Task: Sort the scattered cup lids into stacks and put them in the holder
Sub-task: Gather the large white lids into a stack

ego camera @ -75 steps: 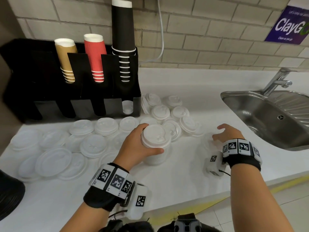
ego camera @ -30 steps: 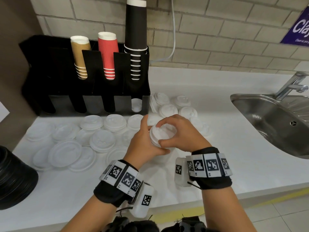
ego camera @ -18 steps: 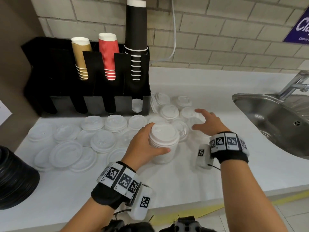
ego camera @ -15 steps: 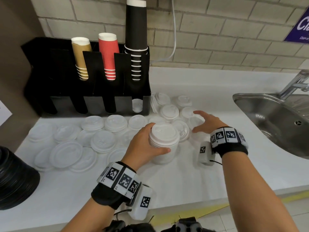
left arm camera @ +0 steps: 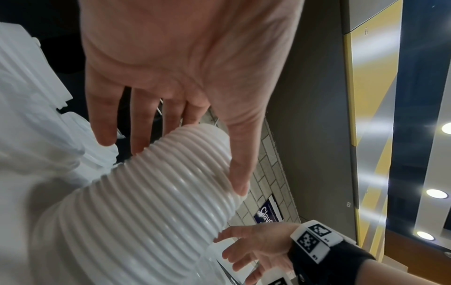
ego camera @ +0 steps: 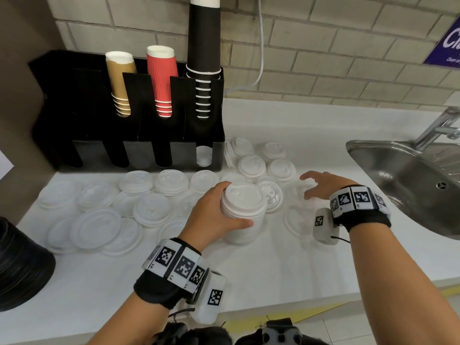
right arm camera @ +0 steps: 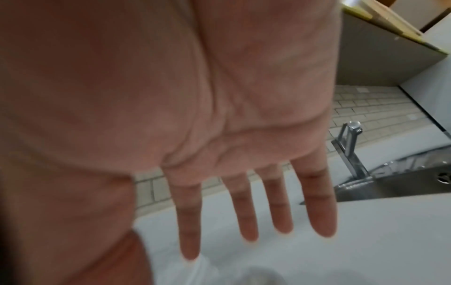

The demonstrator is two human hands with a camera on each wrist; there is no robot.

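A tall stack of white cup lids (ego camera: pixel 242 210) stands on the white counter, and my left hand (ego camera: pixel 214 212) grips its upper part, thumb in front and fingers behind. In the left wrist view the ribbed stack (left arm camera: pixel 146 202) fills the middle under my left hand (left arm camera: pixel 183 152). To the stack's right, my right hand (ego camera: pixel 311 186) hovers with fingers spread over loose clear lids (ego camera: pixel 297 217), holding nothing; its palm and straight fingers (right arm camera: pixel 244 221) show in the right wrist view. Small white lids (ego camera: pixel 254 165) lie behind. The black holder (ego camera: pixel 124 135) stands at the back left.
Wide clear lids (ego camera: pixel 97 225) and low lid stacks (ego camera: pixel 171 184) cover the counter's left half. Gold, red and black paper cups (ego camera: pixel 160 78) stand in the holder. Black lids (ego camera: pixel 20 265) are piled at the far left. A steel sink (ego camera: pixel 410 185) with faucet (ego camera: pixel 438 128) lies right.
My right hand has left the top of the stack and moved right, over the loose lids, with fingers spread. The left hand still holds the stack in the same spot.
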